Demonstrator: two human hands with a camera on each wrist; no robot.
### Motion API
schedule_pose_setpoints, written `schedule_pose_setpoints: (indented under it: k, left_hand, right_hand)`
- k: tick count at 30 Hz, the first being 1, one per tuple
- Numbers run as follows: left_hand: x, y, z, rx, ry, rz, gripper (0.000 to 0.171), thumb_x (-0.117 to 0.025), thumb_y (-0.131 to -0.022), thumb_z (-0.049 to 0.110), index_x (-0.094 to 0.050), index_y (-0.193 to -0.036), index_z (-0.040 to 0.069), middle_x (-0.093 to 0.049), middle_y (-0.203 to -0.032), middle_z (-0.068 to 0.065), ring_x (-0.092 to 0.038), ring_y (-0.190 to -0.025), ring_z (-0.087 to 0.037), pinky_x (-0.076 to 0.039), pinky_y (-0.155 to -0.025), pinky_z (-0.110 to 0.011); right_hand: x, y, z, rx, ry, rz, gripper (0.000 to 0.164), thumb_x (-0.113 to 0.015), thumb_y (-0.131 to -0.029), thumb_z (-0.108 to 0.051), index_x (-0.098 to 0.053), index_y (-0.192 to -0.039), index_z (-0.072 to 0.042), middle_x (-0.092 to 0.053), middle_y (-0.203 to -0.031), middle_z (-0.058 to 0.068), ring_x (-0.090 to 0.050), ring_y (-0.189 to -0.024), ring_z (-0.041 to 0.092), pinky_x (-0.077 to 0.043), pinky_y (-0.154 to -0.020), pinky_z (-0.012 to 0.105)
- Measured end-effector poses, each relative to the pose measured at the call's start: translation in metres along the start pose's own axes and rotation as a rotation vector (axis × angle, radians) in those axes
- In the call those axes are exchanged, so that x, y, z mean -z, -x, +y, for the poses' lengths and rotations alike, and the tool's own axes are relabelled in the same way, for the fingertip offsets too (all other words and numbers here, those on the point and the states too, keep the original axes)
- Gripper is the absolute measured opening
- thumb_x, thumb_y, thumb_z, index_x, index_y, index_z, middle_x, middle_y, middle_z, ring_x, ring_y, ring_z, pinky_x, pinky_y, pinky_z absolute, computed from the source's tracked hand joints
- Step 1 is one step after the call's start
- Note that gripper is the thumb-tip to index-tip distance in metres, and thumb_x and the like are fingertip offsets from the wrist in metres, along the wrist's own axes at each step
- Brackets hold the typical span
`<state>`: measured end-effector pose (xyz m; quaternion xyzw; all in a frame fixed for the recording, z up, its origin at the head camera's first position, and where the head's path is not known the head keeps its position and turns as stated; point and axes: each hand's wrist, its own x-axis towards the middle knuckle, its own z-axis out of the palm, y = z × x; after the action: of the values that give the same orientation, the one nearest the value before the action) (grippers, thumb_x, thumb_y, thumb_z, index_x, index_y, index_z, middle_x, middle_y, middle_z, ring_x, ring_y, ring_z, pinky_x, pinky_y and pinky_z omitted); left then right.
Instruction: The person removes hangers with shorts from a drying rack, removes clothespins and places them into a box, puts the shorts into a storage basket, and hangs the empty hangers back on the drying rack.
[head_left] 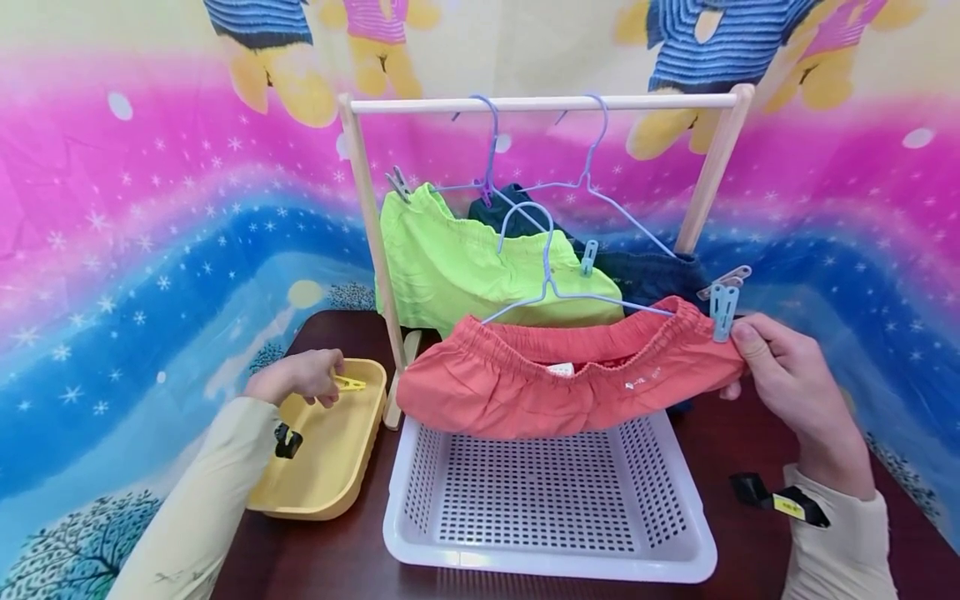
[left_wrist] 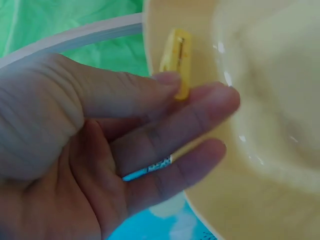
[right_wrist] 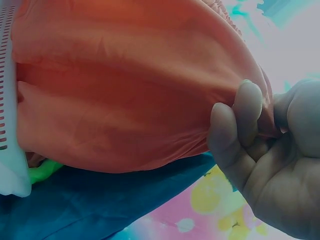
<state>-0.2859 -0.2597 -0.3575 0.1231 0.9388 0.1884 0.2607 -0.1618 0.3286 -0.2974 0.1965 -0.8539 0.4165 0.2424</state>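
My left hand (head_left: 311,377) pinches a yellow clothespin (left_wrist: 179,62) between thumb and finger, over the yellow tray (head_left: 369,442). With my right hand (head_left: 787,375) I grip the right side of a pair of coral-red shorts (right_wrist: 115,95). A lilac hanger (head_left: 549,283) sits inside their elastic waistband, its hook off the rail. Near my right thumb, a pale blue clothespin (head_left: 722,312) clamps the waistband's right end. No clothespin shows at the left end of that waistband.
Behind, lime-green shorts (head_left: 427,258) and dark blue shorts (head_left: 652,279) hang by hangers from a wooden rack (head_left: 540,104). A grey clothespin (head_left: 399,183) and a blue clothespin (head_left: 588,257) hold the green pair. Below the red shorts stands a white perforated basket (head_left: 551,560) on the dark table (head_left: 750,550).
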Motion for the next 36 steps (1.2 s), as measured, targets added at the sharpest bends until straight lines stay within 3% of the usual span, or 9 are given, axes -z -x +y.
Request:
schedule_pose_setpoints:
  k: [5, 11, 18, 22, 25, 29, 36]
  left_hand:
    - [-0.004, -0.001, 0.003, 0.034, -0.075, -0.028, 0.033, -0.061, -0.087, 0.001, -0.045, -0.115, -0.001, -0.060, -0.082, -0.006, -0.050, -0.070, -0.014, -0.045, -0.060, -0.028]
    - [-0.008, -0.003, 0.002, 0.053, -0.084, -0.025, 0.033, -0.063, -0.088, 0.003, -0.048, -0.117, 0.001, -0.067, -0.092, -0.008, -0.062, -0.078, -0.016, -0.052, -0.066, -0.032]
    - [-0.013, -0.007, 0.002, 0.077, -0.106, -0.022, 0.027, -0.063, -0.089, 0.006, -0.052, -0.113, 0.003, -0.059, -0.083, -0.004, -0.052, -0.070, -0.015, -0.046, -0.061, -0.027]
    - [-0.008, -0.002, 0.004, 0.104, -0.172, 0.042, 0.019, -0.062, -0.091, 0.017, -0.053, -0.104, 0.005, -0.047, -0.076, -0.001, -0.043, -0.064, -0.014, -0.038, -0.056, -0.028]
    - [0.001, 0.005, 0.010, 0.083, -0.222, 0.114, 0.023, -0.062, -0.094, 0.026, -0.058, -0.104, 0.006, -0.054, -0.083, -0.005, -0.048, -0.069, -0.017, -0.041, -0.061, -0.033]
    - [0.013, 0.016, 0.023, -0.023, -0.252, 0.224, 0.027, -0.058, -0.098, 0.029, -0.063, -0.108, 0.005, -0.065, -0.099, -0.011, -0.058, -0.081, -0.021, -0.046, -0.070, -0.037]
    - [0.029, 0.042, 0.059, -0.184, -0.231, 0.430, 0.024, -0.057, -0.099, 0.030, -0.065, -0.101, 0.007, -0.068, -0.090, -0.006, -0.061, -0.076, -0.018, -0.049, -0.070, -0.037]
  right_hand:
    - [0.000, 0.000, -0.001, 0.005, -0.005, -0.003, 0.017, -0.043, -0.103, -0.001, -0.059, -0.100, 0.000, -0.058, -0.059, -0.002, -0.058, -0.051, 0.010, -0.047, -0.064, 0.014]
    - [0.000, 0.000, -0.002, 0.009, -0.010, 0.003, 0.017, -0.043, -0.102, 0.000, -0.059, -0.100, 0.000, -0.058, -0.059, -0.002, -0.057, -0.051, 0.010, -0.047, -0.063, 0.015]
    - [0.000, 0.002, -0.002, -0.002, -0.007, 0.003, 0.017, -0.043, -0.103, -0.001, -0.059, -0.101, 0.000, -0.058, -0.060, -0.001, -0.057, -0.051, 0.010, -0.047, -0.066, 0.014]
    - [0.000, 0.002, -0.002, -0.007, 0.003, 0.010, 0.016, -0.044, -0.102, -0.001, -0.060, -0.101, -0.001, -0.057, -0.059, -0.002, -0.057, -0.050, 0.010, -0.045, -0.066, 0.014]
    - [-0.001, 0.001, -0.003, -0.010, 0.008, 0.012, 0.016, -0.044, -0.102, -0.002, -0.060, -0.100, -0.002, -0.056, -0.059, -0.003, -0.057, -0.050, 0.009, -0.044, -0.065, 0.015]
    - [-0.002, 0.001, -0.002, -0.017, 0.014, 0.019, 0.017, -0.044, -0.103, -0.003, -0.060, -0.099, -0.002, -0.056, -0.059, -0.003, -0.057, -0.050, 0.009, -0.044, -0.063, 0.016]
    - [-0.003, 0.001, -0.003, -0.013, 0.017, 0.030, 0.017, -0.044, -0.103, -0.003, -0.060, -0.101, -0.001, -0.057, -0.061, -0.003, -0.057, -0.050, 0.009, -0.044, -0.065, 0.014]
